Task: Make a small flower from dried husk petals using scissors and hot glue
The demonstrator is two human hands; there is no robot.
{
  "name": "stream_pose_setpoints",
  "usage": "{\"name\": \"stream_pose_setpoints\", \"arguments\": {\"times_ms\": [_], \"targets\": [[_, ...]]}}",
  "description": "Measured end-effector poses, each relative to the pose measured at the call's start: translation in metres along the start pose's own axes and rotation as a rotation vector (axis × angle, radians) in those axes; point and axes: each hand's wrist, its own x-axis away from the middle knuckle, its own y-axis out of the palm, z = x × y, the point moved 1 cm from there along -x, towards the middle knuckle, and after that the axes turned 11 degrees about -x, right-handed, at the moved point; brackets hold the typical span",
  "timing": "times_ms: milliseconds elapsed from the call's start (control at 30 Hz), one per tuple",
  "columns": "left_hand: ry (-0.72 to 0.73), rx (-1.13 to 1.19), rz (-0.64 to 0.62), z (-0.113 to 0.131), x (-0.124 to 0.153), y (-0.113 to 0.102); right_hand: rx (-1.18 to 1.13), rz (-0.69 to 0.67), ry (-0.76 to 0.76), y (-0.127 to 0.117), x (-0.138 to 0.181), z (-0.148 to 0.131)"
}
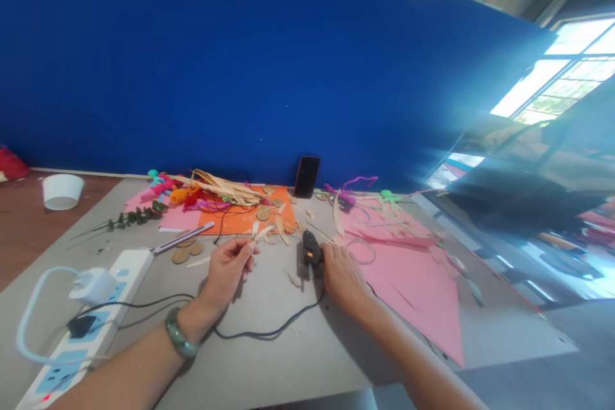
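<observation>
Beside right hand, grip unclear, black tool, left hand pinching pale strip

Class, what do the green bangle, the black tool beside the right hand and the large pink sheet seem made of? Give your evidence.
Green bangle: perhaps jade or glass, polished; cloudy green with a pale highlight.
Black tool: probably moulded plastic casing; dark, solid, rounded form.
Pink sheet: likely paper or card, matt; thin, flat, straight-edged.

The grey counter carries a white power strip, a leafy sprig, orange paper, pink paper and, at the back, an upright phone.
</observation>
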Motion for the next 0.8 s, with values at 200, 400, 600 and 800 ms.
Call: {"name": "stream_pose_setpoints", "arguments": {"times_ms": [200, 400, 600, 800], "targets": [[-0.062, 0.114, -0.073, -0.004, 0.001, 0.003, 0.007, 0.093, -0.032, -0.01, 0.007, 0.001], [-0.111, 0.171, -0.222, 0.002, 0.007, 0.007, -0.903, 0.094, -0.342, -0.03, 0.001, -0.058], [-0.13, 0.145, -0.28, 0.003, 0.007, 0.006, -1.659, -0.12, -0.037, -0.003, -0.023, -0.085], [-0.158, 0.153, -0.289, 0.002, 0.007, 0.008, -1.742, -0.178, -0.021, 0.006, -0.027, -0.082]]}}
